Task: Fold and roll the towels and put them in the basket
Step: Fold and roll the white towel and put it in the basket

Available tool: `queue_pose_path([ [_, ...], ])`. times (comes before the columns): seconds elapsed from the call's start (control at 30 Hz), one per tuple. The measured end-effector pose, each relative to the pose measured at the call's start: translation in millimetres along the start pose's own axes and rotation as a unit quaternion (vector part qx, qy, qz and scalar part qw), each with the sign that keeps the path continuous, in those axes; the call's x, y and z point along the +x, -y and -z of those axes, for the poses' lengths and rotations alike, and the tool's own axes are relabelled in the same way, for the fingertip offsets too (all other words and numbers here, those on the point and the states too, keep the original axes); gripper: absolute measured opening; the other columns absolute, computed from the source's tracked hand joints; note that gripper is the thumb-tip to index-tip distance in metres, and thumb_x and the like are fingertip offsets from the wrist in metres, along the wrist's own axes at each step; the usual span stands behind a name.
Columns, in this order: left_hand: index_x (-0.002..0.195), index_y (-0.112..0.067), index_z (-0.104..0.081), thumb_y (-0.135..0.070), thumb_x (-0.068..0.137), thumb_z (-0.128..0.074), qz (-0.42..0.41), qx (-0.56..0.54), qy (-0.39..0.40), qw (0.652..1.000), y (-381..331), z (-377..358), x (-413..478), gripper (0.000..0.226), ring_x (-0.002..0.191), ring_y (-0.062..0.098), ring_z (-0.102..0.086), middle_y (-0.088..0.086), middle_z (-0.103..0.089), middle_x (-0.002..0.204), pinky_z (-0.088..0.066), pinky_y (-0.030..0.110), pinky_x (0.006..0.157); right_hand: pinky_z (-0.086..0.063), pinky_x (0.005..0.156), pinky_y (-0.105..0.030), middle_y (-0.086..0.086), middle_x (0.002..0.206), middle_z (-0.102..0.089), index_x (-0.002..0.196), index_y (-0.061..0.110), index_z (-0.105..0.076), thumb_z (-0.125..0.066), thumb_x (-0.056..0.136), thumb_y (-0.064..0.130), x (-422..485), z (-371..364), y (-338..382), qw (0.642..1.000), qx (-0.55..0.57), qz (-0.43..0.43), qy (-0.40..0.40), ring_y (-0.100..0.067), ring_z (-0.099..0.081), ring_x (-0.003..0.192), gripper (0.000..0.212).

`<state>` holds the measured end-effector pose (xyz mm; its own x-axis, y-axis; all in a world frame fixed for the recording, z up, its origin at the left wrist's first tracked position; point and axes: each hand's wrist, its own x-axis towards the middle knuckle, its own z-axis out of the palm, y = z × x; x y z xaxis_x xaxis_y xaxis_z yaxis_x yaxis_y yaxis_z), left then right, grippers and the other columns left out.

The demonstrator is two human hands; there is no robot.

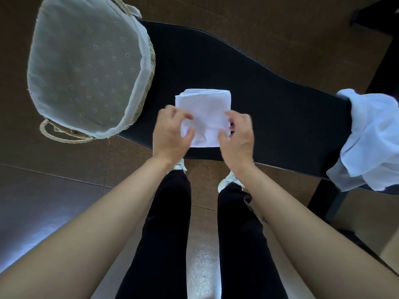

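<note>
A person stands at a low black table (269,87) with a folded towel (205,106) lying flat at its middle, layered edges showing along the far side. The folding looks complete, and the roll appears about to start from the near end.

Both hands sit at the towel's near corners, apart from each other with the cloth between them. The left hand (171,134) has its fingers curled over the near-left edge with the thumb against it, seemingly pinching the cloth. The right hand (237,139) is curled at the near-right edge and touches the towel, but blur hides whether it grips.

The next move likely calls for both hands to turn the near edge over evenly and roll it away, keeping the sides square so the roll stays tight.

The basket (151,59), woven and lined with pale cloth, stands at the table's far-left end, well apart from the towel. No towel shows inside it. At the right end, a heap of loose towels (373,137) hangs over the edge, so most of the job seems to remain.
</note>
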<state>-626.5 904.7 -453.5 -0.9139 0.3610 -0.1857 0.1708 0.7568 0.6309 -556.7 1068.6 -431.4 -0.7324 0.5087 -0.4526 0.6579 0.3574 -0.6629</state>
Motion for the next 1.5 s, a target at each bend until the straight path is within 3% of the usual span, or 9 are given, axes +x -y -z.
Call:
queue_pose_path([
  [0.2,0.153,-0.032,-0.044,-0.046,0.080,-0.080,-0.096,0.183,0.161,0.965,7,-8,9,0.083,0.134,0.032,-0.035,-0.001,-0.033,0.161,-0.039,0.048,0.106,-0.050,0.096,-0.030,0.002,0.127,-0.055,0.149,0.019,-0.041,-0.074,0.092,0.030,10,2,-16,0.982,0.055,-0.166,0.072,-0.016,-0.056,0.116,0.067],
  [0.5,0.163,-0.034,-0.018,-0.053,0.063,-0.086,-0.024,0.166,0.196,0.966,10,-20,31,0.122,0.122,0.031,-0.027,-0.003,-0.020,0.146,-0.054,0.039,0.087,-0.050,0.070,-0.023,0.003,0.101,-0.064,0.122,0.018,-0.054,-0.073,0.091,0.021,27,2,-6,0.977,0.070,-0.152,0.134,-0.013,-0.064,0.091,0.037],
  [0.67,0.162,-0.038,-0.013,-0.060,0.063,-0.085,0.017,0.082,0.218,0.972,-5,-16,33,0.124,0.121,0.028,-0.027,0.002,-0.021,0.146,-0.050,0.033,0.078,-0.052,0.072,-0.024,0.003,0.108,-0.059,0.120,0.023,-0.051,-0.075,0.082,0.019,18,1,8,0.991,0.040,-0.050,0.117,-0.013,-0.061,0.094,0.044],
  [0.83,0.148,-0.030,-0.047,-0.040,0.065,-0.088,0.067,-0.101,0.242,0.963,8,-5,42,0.093,0.123,0.017,-0.035,-0.003,-0.026,0.144,-0.044,0.031,0.096,-0.055,0.073,-0.033,-0.004,0.109,-0.052,0.136,0.010,-0.051,-0.075,0.080,0.008,6,-14,13,0.988,-0.075,0.105,0.088,-0.021,-0.055,0.092,0.062],
  [0.97,0.140,-0.022,-0.056,0.000,0.083,-0.068,0.129,-0.217,0.258,0.933,18,16,51,0.063,0.104,0.005,-0.057,-0.002,-0.049,0.136,-0.056,0.034,0.095,-0.054,0.062,-0.040,-0.011,0.101,-0.052,0.137,0.004,-0.054,-0.078,0.076,0.007,-7,-27,10,0.957,-0.187,0.210,0.072,-0.025,-0.049,0.085,0.065],
  [1.1,0.137,-0.025,-0.056,-0.024,0.084,-0.063,0.288,-0.382,0.201,0.855,15,35,60,0.054,0.099,0.006,-0.067,-0.008,-0.065,0.117,-0.059,0.038,0.090,-0.051,0.065,-0.039,-0.007,0.103,-0.049,0.150,0.012,-0.044,-0.074,0.081,0.041,-18,-37,5,0.921,-0.287,0.239,0.111,-0.024,-0.045,0.086,0.080],
  [1.17,0.139,-0.025,-0.053,-0.040,0.082,-0.073,0.277,-0.345,0.185,0.878,17,33,60,0.062,0.109,0.009,-0.064,-0.006,-0.060,0.122,-0.057,0.035,0.092,-0.050,0.063,-0.039,-0.005,0.104,-0.048,0.152,0.019,-0.043,-0.058,0.090,0.052,-25,-44,5,0.919,-0.304,0.223,0.118,-0.024,-0.042,0.087,0.072],
  [1.37,0.156,-0.028,-0.035,-0.043,0.081,-0.084,0.130,-0.085,0.209,0.965,32,18,61,0.092,0.134,0.013,-0.033,-0.008,-0.030,0.148,-0.039,0.032,0.105,-0.052,0.057,-0.037,-0.005,0.100,-0.045,0.143,0.031,-0.057,-0.067,0.093,0.013,-20,-52,3,0.957,-0.218,0.166,0.096,-0.026,-0.040,0.089,0.054],
  [1.5,0.161,-0.036,-0.025,-0.036,0.079,-0.087,0.022,-0.020,0.277,0.960,32,26,76,0.103,0.132,0.016,-0.028,-0.019,-0.033,0.156,-0.038,0.038,0.110,-0.052,0.076,-0.037,-0.001,0.123,-0.036,0.128,0.025,-0.045,-0.078,0.086,0.027,-16,-47,-4,0.984,-0.140,0.038,0.100,-0.021,-0.036,0.110,0.053],
])
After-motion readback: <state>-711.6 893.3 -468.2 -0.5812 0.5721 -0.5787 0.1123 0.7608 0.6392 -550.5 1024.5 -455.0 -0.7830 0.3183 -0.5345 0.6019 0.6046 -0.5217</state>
